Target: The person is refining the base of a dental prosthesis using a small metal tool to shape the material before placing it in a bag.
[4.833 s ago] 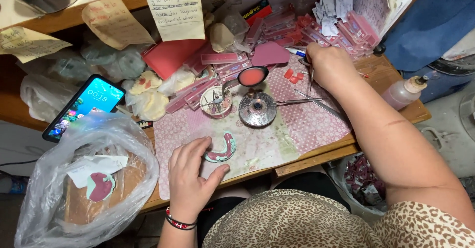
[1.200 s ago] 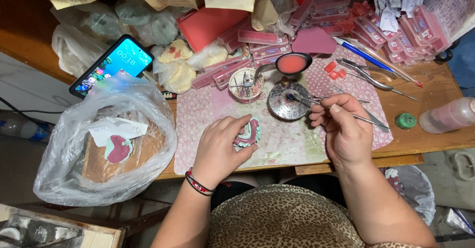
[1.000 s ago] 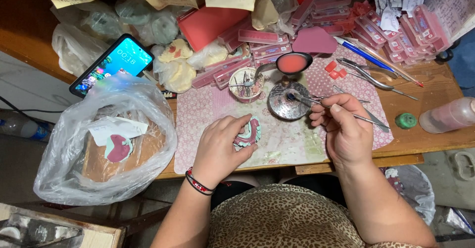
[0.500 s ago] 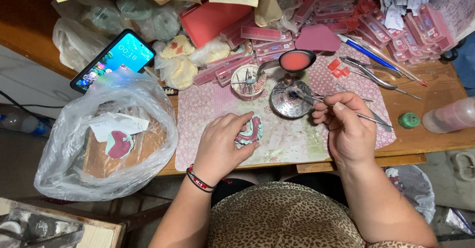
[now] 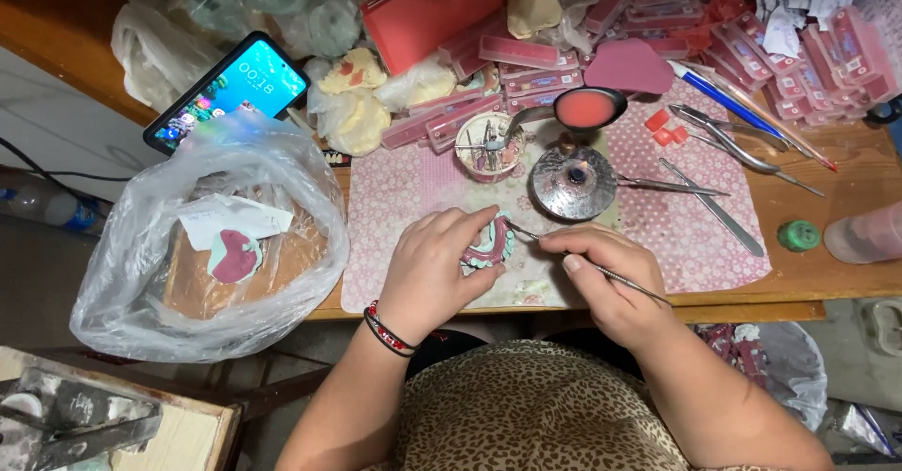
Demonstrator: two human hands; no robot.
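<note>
My left hand (image 5: 434,269) pins the pink denture model (image 5: 489,243) on the patterned mat (image 5: 395,199), right hand (image 5: 601,269) pinched on a thin metal tool (image 5: 601,271) touching it; a slip could gouge the wax, and the lit burner (image 5: 573,182) sits near my knuckles.

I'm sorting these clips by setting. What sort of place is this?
Probably a small dental-lab workbench. The left hand holds a pink denture model while the right hand works it with a thin metal tool; a small lit burner and pink boxes crowd the table.
</note>
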